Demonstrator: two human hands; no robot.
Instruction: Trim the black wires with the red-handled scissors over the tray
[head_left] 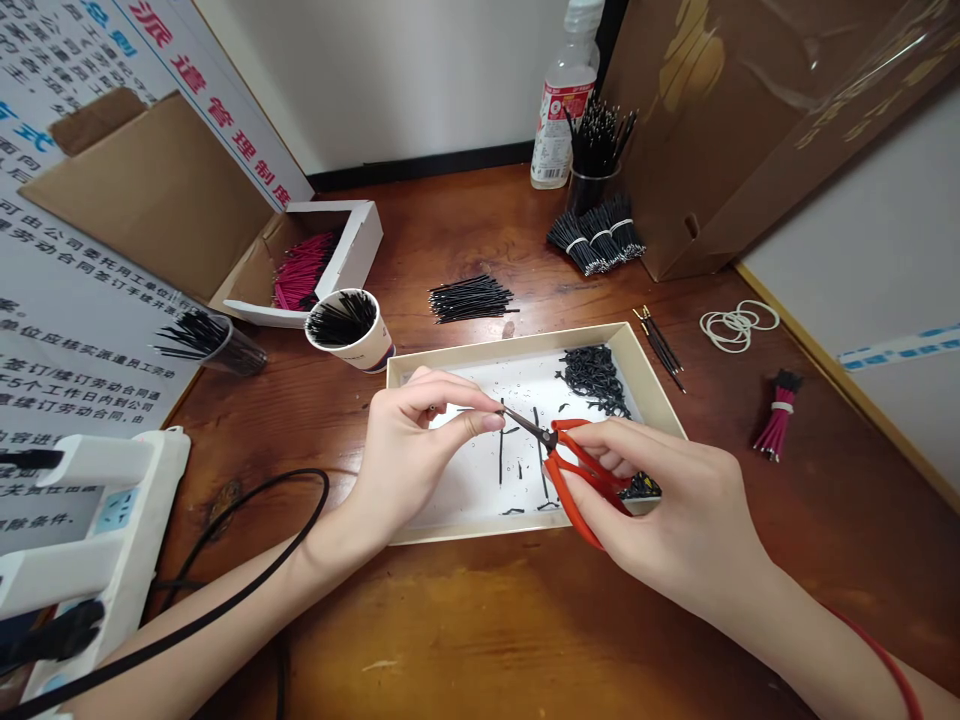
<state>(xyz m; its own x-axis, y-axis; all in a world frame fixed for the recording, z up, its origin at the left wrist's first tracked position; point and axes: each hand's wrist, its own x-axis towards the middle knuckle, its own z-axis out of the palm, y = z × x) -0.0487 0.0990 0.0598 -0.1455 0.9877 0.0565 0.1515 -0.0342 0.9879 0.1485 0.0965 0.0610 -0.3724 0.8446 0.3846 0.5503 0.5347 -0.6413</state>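
Observation:
My right hand (pixel 675 500) grips small red-handled snips (pixel 574 470), whose blades point left over a shallow cream tray (pixel 517 347). My left hand (pixel 412 440) pinches a short black wire (pixel 501 412) between thumb and forefinger, right at the blade tips. Inside the tray lie a few cut black wires (pixel 501 455) and a heap of black trimmings (pixel 596 378) at the far right corner.
A paper cup (pixel 352 330) and a clear cup (pixel 217 345) hold black wires. A loose wire pile (pixel 471 298), banded bundles (pixel 596 235), a bottle (pixel 564 100), rubber bands (pixel 739 325), a pink bundle (pixel 778 420), a box of pink wires (pixel 307 265), a power strip (pixel 97 530).

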